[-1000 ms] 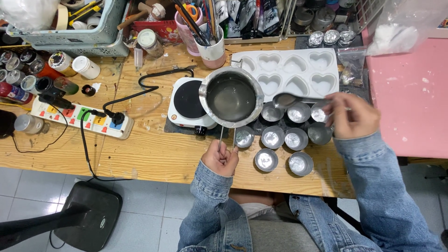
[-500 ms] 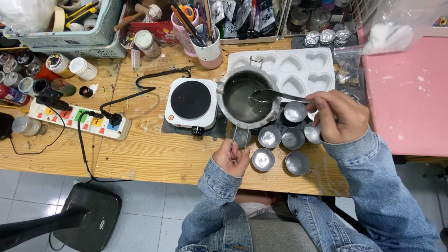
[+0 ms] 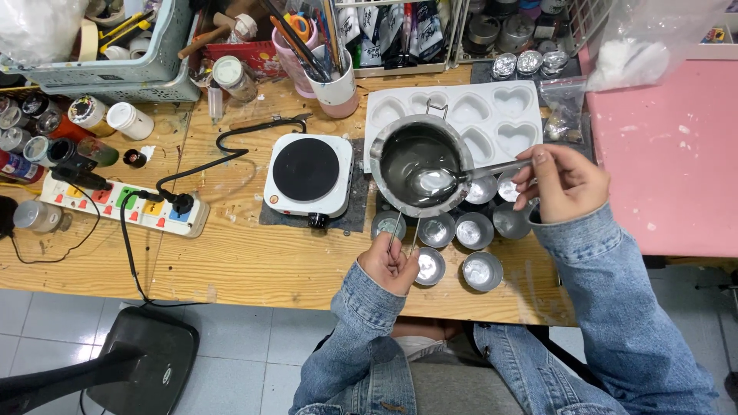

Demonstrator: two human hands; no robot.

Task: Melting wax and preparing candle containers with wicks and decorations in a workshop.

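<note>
Wooden table [image 3: 254,253] | left hand [image 3: 392,265] grips one pot [image 3: 419,165] | right hand [image 3: 561,183] grips one spoon [image 3: 446,178] | one hotplate [image 3: 309,175]

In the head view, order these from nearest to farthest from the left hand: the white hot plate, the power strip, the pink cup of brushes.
From the left hand:
1. White hot plate, up and to its left on the table.
2. Pink cup of brushes, far up at the back.
3. Power strip, far left.

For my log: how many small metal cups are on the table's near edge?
8 cups: two beside the pot, four in a middle row, two in front; the pot may hide more.
</note>
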